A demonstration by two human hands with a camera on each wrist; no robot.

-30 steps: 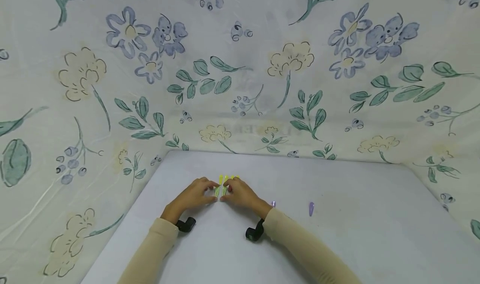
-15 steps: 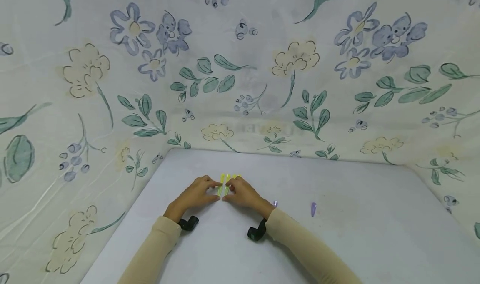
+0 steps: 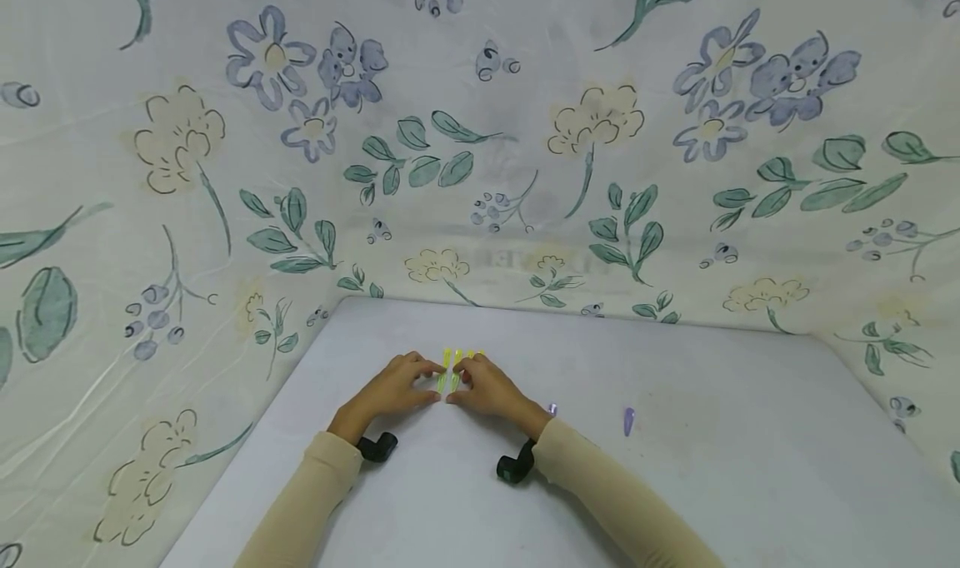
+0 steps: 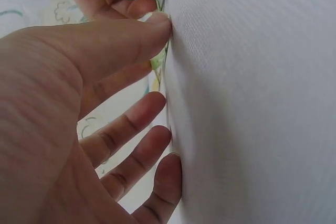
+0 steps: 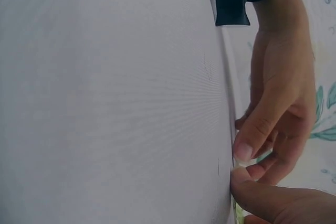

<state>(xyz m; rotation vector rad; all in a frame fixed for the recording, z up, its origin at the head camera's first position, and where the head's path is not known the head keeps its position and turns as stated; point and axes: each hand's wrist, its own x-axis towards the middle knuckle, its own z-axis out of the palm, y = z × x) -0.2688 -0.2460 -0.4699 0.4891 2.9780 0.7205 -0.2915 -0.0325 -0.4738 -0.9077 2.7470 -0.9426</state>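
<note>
In the head view my left hand [image 3: 393,386] is on the white table, its thumb and index finger at the two ends of a light green snap hair clip [image 3: 441,384]. Close by on the right, my right hand [image 3: 486,387] pinches a second green hair clip [image 3: 455,382] in the same way. The two clips stand side by side with a narrow gap. Just beyond them is a row of several yellow hair clips [image 3: 447,357], partly covered by the right hand. The left wrist view shows the thumb [image 4: 126,40] touching the tabletop, with a bit of green clip [image 4: 157,60] behind it.
A purple hair clip [image 3: 629,421] lies to the right on the white table [image 3: 720,468]. Another purple clip [image 3: 552,409] is beside the right wrist, partly hidden. A flower-printed curtain [image 3: 480,135] rises behind the table. Each wrist wears a black camera [image 3: 516,465].
The head view has shifted slightly. Both hands keep to the green hair clips, and their placing on the table looks much the same.
</note>
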